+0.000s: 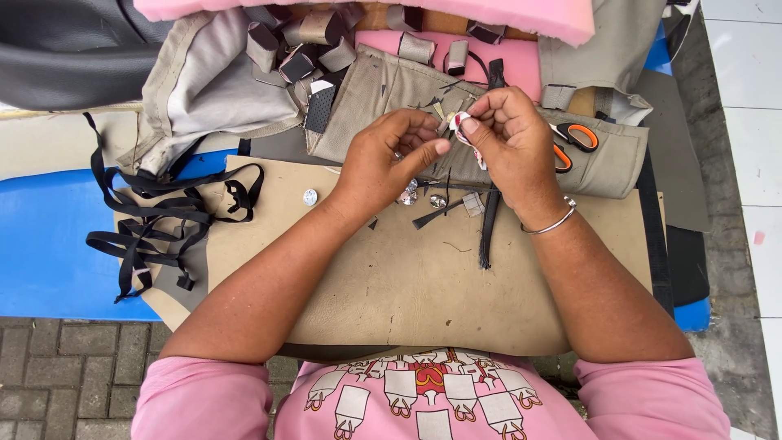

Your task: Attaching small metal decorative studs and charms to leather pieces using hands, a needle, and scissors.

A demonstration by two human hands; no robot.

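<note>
Button piece: small white-and-red bit (462, 127) pinched up off the surface, held between both hands right over the middle of the work area
Right hand: right hand (509, 138) has its fingers closed tight round the piece, thumb on top, looks like it's steadying it so the other hand can work on it
Left hand: left hand (391, 159) has thumb and forefinger pressed together at the piece's edge, rest of the fingers curled in, so both are gripping the same little thing
Under the hands: tan fabric sheet (391, 277) spread flat as a work mat, with a few shiny metal buttons (411, 191) loose on it, within easy reach
Close by: scissors with orange handles (574, 138) lying on a folded tan cover (383, 90), just beside the right hand
Off to the side: tangle of black straps (163, 224) well to the left, out of the way
Further back: pile of small fabric scraps (301, 49) and pink foam (456, 12) along the top
In the way: nothing really, one black strip (489, 228) runs under the right wrist
</note>
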